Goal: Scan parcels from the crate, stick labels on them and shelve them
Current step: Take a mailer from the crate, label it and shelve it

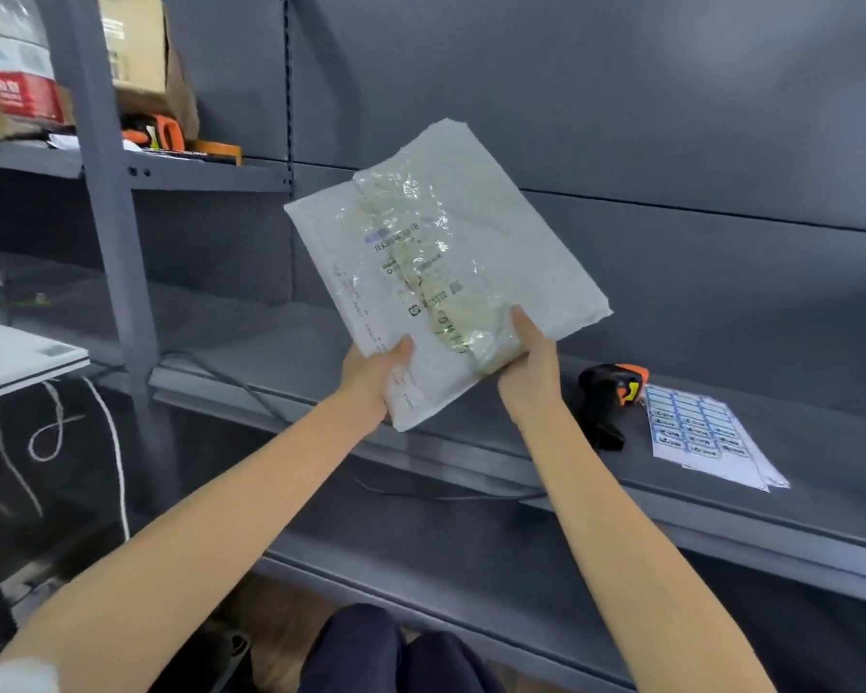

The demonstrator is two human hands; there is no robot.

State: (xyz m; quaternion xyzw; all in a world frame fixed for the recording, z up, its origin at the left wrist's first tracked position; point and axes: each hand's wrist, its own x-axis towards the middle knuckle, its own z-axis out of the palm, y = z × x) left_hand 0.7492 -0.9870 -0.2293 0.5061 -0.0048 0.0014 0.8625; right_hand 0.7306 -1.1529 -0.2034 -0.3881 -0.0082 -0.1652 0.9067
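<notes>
Parcel (446,262): soft, light, slippery mailer.
Hold: left hand (376,372) and right hand (526,362) pinch its 6 o'clock edge.

Middle shelf (251,337) bare on left and centre, open passage above it up to next shelf edge; parcel (441,262) held tilted over that gap. Right stretch blocked by scanner (608,407), label sheets (706,432) just beside it. Post (106,202) bounds bay at left; cable (241,387) trails over shelf lip
</notes>
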